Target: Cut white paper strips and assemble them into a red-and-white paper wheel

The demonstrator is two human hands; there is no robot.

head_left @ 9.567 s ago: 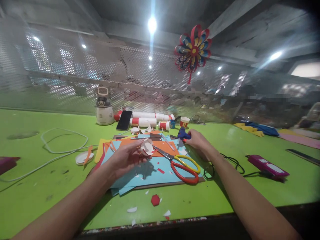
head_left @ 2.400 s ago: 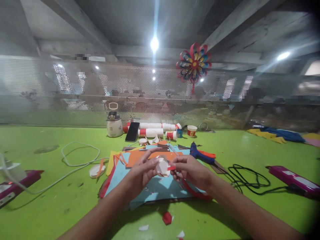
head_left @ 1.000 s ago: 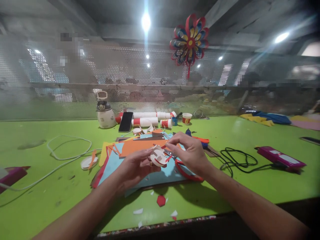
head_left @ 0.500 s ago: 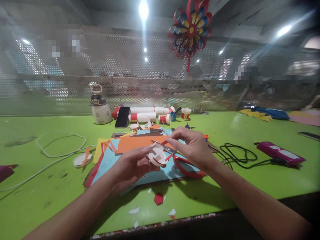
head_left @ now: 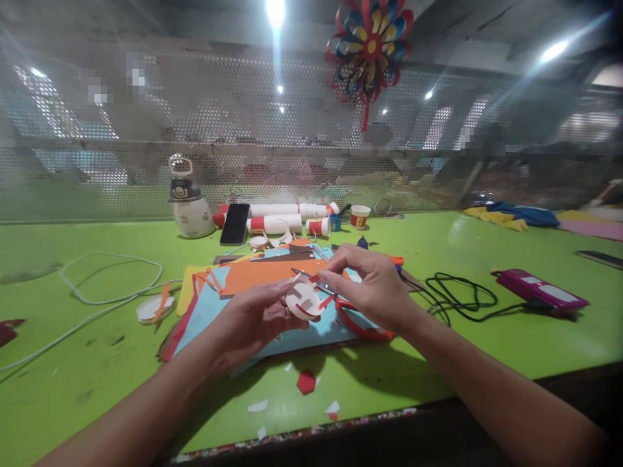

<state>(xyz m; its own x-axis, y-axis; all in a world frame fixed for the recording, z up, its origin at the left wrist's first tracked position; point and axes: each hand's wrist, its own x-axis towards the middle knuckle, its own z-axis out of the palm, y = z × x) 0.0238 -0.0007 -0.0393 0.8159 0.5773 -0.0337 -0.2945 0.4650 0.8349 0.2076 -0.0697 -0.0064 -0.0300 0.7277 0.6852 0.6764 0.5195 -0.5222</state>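
Note:
My left hand (head_left: 253, 311) is closed around a white paper cup (head_left: 304, 301), cut down into strips, with its round bottom facing me. Red shows on several of its cut edges. My right hand (head_left: 367, 282) has thumb and forefinger pinched at a small red-and-white strip by the cup's upper right edge. Below that hand is a pair of scissors with red handles (head_left: 363, 324), its metal blades pointing left behind the cup. Light blue paper (head_left: 292, 340) and orange paper (head_left: 253, 277) are stacked beneath both hands.
A white bottle (head_left: 192, 217), a phone (head_left: 235, 224) and stacked paper cups (head_left: 275, 224) stand or lie at the back. On the right is a purple device (head_left: 540, 292) with a black cable. A white cable (head_left: 111, 305) loops on the left. Paper scraps and a red hexagon (head_left: 306, 382) lie in front.
The whole view has shifted slightly. My right fingers have moved a little nearer the cup, while my left hand keeps its hold.

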